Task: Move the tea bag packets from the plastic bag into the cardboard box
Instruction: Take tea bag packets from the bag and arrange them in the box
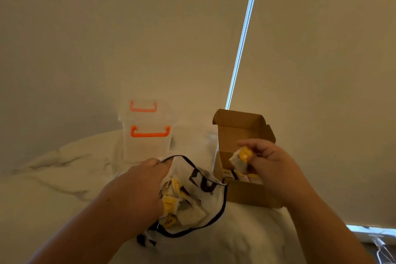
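- The bag (pixel 192 180) lies on the bed (pixel 64 178), near and centre, with its mouth open and a heap of packets (pixel 171 203) in it.
- The box (pixel 246 195) stands just right of the bag, touching its rim. Its lid stands up on the far side, and more packets lie inside.
- Two tubs (pixel 147 141), one on the other, stand behind the bag, left of the box.
- The left hand (pixel 137 186) grips the bag's far left rim.
- The right hand (pixel 272 163) holds packets above the box.
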The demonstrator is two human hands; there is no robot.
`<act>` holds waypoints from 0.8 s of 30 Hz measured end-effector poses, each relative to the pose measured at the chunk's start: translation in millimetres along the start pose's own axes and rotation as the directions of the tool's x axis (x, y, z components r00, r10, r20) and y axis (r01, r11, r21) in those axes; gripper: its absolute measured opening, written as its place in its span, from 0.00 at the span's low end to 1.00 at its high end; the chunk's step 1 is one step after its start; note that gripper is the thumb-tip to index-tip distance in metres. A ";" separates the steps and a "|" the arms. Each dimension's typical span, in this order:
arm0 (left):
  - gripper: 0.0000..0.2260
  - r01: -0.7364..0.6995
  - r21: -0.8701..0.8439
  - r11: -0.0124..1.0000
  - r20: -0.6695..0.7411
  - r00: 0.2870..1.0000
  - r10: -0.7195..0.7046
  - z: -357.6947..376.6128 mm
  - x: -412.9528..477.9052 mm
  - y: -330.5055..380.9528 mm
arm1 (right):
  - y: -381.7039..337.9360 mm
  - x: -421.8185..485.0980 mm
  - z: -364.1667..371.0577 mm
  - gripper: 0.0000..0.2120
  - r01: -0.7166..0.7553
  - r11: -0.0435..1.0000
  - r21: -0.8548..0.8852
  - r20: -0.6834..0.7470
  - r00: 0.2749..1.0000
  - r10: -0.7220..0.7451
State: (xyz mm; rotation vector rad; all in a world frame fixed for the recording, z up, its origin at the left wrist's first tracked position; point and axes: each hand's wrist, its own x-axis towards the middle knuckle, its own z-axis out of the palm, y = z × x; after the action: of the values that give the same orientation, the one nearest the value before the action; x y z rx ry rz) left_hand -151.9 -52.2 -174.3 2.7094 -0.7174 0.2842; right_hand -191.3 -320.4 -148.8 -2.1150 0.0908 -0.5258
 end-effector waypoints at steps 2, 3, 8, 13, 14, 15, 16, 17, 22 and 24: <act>0.35 -0.004 -0.001 1.000 -0.001 1.000 0.004 1.9 0.3 0.9 | 17.6 20.6 -14.7 0.14 -0.070 0.993 -0.096 -0.063 0.996 0.064; 0.35 -0.009 0.001 1.000 -0.003 1.000 0.009 2.9 0.0 1.3 | 28.0 31.3 -19.7 0.15 -0.103 0.978 -0.180 -0.093 0.992 0.087; 0.35 -0.012 -0.013 1.000 -0.026 1.000 0.012 7.1 0.9 0.9 | 62.7 69.1 -25.4 0.13 -0.245 0.815 -0.525 -0.126 0.970 0.210; 0.35 -0.006 -0.025 1.000 -0.026 1.000 0.006 9.3 2.1 0.3 | 58.7 85.9 -20.7 0.07 -0.155 0.499 -0.853 0.010 0.950 0.312; 0.34 -0.008 -0.021 1.000 -0.025 1.000 0.007 9.4 2.1 0.5 | 60.1 87.8 -17.8 0.08 -0.131 0.426 -0.895 0.021 0.942 0.334; 0.34 -0.009 -0.019 1.000 -0.024 1.000 0.009 9.3 1.7 0.2 | 60.8 88.8 -14.4 0.08 -0.110 0.349 -0.931 0.024 0.933 0.360; 0.35 -0.010 -0.020 1.000 -0.024 1.000 0.009 8.9 1.3 0.2 | 62.2 88.5 -11.7 0.09 -0.092 0.280 -0.956 0.022 0.925 0.379; 0.35 -0.008 -0.020 1.000 -0.022 1.000 0.008 8.3 0.7 0.0 | 62.9 87.8 -9.5 0.09 -0.080 0.228 -0.970 0.014 0.924 0.383; 0.35 0.012 -0.020 1.000 -0.015 1.000 -0.012 6.7 1.8 1.5 | 54.6 73.7 -10.4 0.11 -0.041 0.176 -0.984 -0.013 0.988 0.154; 0.35 0.020 0.002 1.000 0.002 1.000 -0.020 9.0 3.3 0.7 | 44.3 67.4 -8.4 0.10 -0.040 0.240 -0.970 -0.016 0.995 0.103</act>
State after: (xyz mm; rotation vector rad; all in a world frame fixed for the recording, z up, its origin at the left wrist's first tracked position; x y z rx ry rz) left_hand -148.4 -57.5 -181.6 2.7175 -0.6912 0.2773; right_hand -127.7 -369.8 -158.2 -3.3694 0.6564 -0.3577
